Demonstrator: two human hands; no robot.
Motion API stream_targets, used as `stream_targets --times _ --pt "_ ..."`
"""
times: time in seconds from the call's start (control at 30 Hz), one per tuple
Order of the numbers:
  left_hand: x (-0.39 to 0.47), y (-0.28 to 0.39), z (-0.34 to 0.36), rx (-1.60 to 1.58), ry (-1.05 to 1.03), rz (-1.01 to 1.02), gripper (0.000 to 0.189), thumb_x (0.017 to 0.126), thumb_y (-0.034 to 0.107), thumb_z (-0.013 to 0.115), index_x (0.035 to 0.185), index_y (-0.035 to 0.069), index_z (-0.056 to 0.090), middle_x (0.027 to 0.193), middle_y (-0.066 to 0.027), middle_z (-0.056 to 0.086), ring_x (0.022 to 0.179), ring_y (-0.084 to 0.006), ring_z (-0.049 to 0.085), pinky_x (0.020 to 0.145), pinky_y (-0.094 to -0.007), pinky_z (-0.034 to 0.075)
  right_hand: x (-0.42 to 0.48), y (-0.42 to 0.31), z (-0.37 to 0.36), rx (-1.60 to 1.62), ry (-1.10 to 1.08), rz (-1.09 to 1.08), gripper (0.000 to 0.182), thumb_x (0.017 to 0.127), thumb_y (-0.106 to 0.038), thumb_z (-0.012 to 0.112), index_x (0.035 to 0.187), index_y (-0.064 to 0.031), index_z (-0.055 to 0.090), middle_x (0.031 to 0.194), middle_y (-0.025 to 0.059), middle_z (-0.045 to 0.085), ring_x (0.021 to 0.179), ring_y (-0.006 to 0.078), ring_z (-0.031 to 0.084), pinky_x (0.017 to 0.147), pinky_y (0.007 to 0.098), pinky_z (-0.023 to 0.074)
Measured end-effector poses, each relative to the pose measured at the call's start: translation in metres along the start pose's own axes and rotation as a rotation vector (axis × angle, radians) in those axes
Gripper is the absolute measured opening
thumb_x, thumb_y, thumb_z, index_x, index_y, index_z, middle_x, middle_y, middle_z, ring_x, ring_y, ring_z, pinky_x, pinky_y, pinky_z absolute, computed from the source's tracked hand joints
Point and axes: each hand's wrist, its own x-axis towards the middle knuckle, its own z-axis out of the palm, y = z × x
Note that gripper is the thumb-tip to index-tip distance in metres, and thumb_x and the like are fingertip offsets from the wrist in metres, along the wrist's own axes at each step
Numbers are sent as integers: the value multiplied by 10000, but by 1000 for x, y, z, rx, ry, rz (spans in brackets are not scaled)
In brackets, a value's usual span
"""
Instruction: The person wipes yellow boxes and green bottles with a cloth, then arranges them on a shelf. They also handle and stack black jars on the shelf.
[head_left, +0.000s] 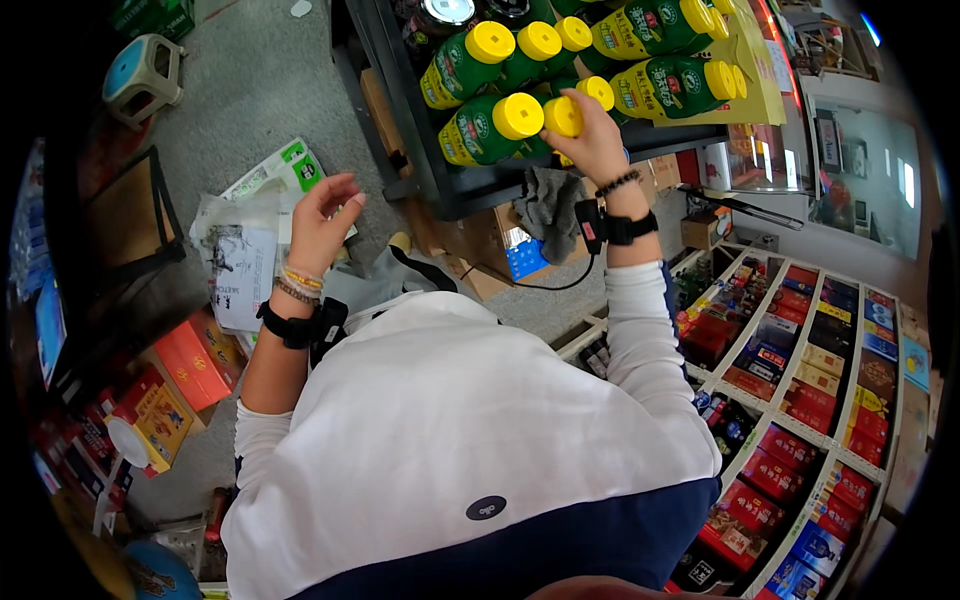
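My right hand (591, 140) has its fingers around the yellow cap of a green squeeze bottle (562, 117) in the front row on a black shelf. Beside it on the left stands another green bottle with a yellow cap (480, 133), and more such bottles (660, 94) stand to the right and behind. The gripped bottle's body is mostly hidden by its neighbour and my hand. My left hand (322, 217) is raised over the floor, left of the shelf, with its fingers loosely curled and nothing held.
The black shelf's edge (450, 196) has cardboard boxes and a grey cloth (551, 214) below it. A plastic stool (144, 79) stands at the upper left. Plastic packaging (247, 262) lies near my left hand. Shelves of boxed goods (787, 360) fill the right.
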Motion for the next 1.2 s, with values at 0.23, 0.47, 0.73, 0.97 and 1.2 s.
stream_targets --times 0.23,0.47,0.73,0.97,1.2 --pt "-2 4 2 80 -114 -46 339 824 76 690 1147 23 604 1010 -65 658 906 -131 628 819 -272 498 -56 -44 -45 281 342 250 767 651 -164 836 1285 -36 423 1073 159 626 956 270 645 802 345 526" --pt "2 55 61 192 -541 164 637 760 107 759 1325 49 469 1167 -120 604 1029 -205 607 911 -340 485 -92 -107 -98 80 523 -20 664 626 -190 872 1179 -18 549 1071 149 625 928 263 636 797 340 521" --pt "-22 89 113 180 -477 646 1253 555 344 899 1476 32 110 1423 -196 343 1327 -338 348 1089 -431 308 -99 -163 -74 182 496 -301 677 603 -381 861 1138 -57 604 1086 171 640 870 291 639 745 336 509" --pt "-23 63 82 223 -340 719 1267 526 354 910 1460 28 118 1332 -222 406 1231 -355 458 1039 -422 379 -87 -190 -41 538 355 -342 892 569 -173 919 1274 -64 383 1182 248 571 1058 305 613 880 371 513" --pt "-24 54 65 283 -298 701 1306 510 363 915 1465 13 95 1330 -227 407 1238 -358 455 1044 -419 373 -75 -207 -37 532 306 -376 921 569 -207 920 1281 -74 352 1175 244 586 1060 288 611 918 384 484"
